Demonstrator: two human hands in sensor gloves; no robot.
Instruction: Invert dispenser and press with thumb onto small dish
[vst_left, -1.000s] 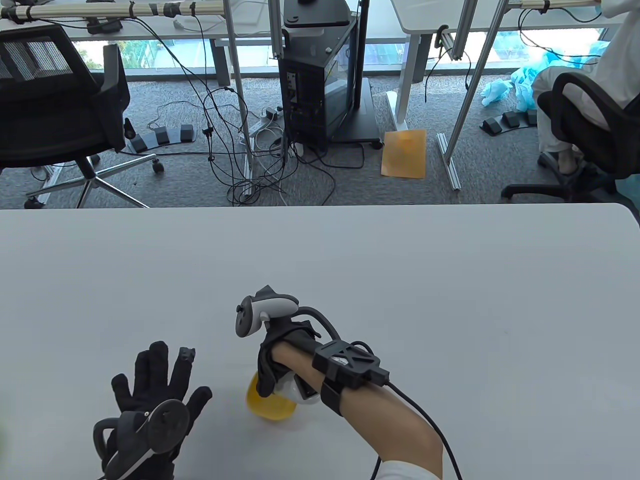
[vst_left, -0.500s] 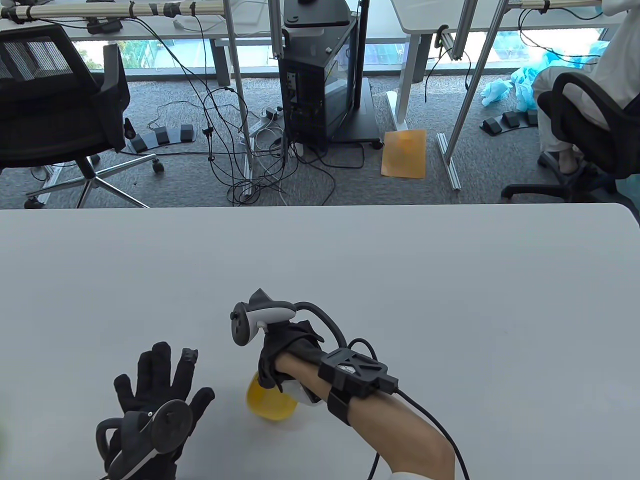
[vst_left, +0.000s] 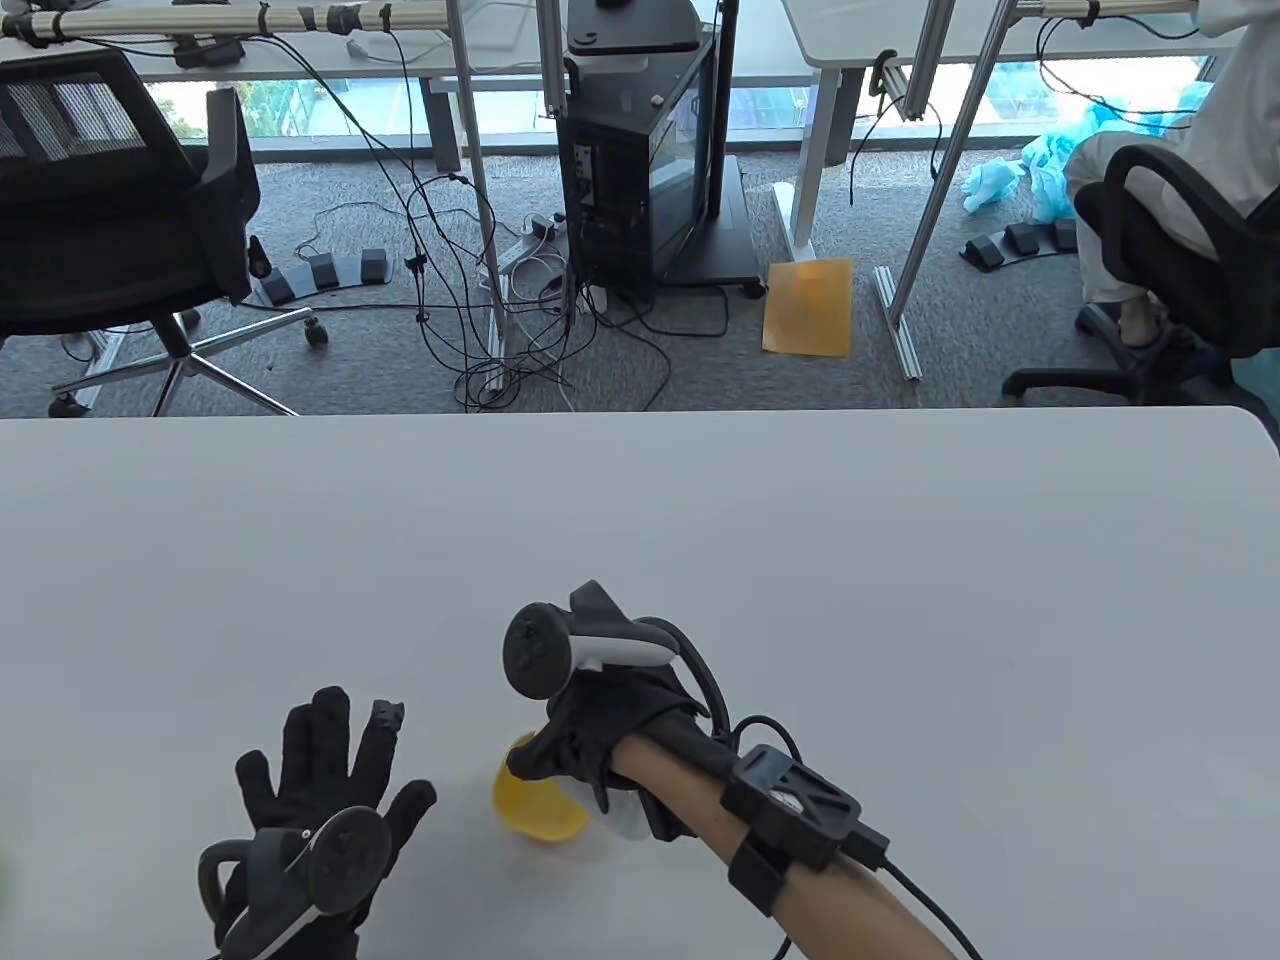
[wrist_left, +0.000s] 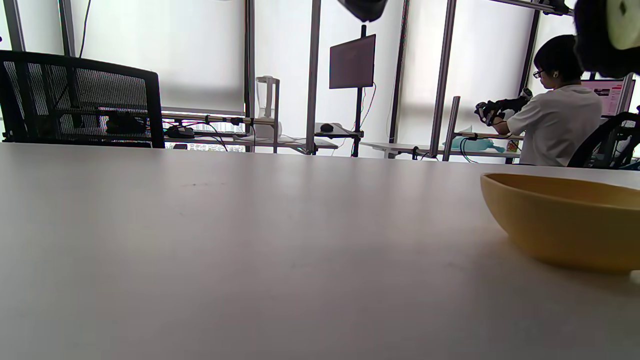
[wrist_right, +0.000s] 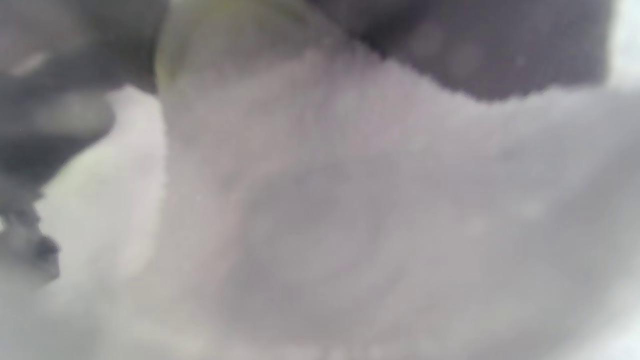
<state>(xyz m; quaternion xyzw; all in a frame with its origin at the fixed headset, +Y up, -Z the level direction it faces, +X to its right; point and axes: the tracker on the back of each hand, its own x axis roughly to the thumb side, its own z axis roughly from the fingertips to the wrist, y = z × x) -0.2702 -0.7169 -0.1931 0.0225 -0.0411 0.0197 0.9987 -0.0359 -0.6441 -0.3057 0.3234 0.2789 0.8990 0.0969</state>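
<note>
Table: white table (vst_left: 800, 560) carried yellow dish (vst_left: 535, 805), lower centre.
Left hand (vst_left: 320, 800): flat, fingers spread, holding nothing.
Right hand (vst_left: 600, 740): gripped white dispenser (vst_left: 625, 815) over the dish.
Risk: dish unsteadied; a hard thumb press might miss the rim.

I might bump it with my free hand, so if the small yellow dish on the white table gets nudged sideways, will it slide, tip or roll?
The small yellow dish looks low and wide, so it probably won't tip. Its rounded underside narrows to a small base, so it may rock. The white table looks smooth, so it would likely slide.
</note>
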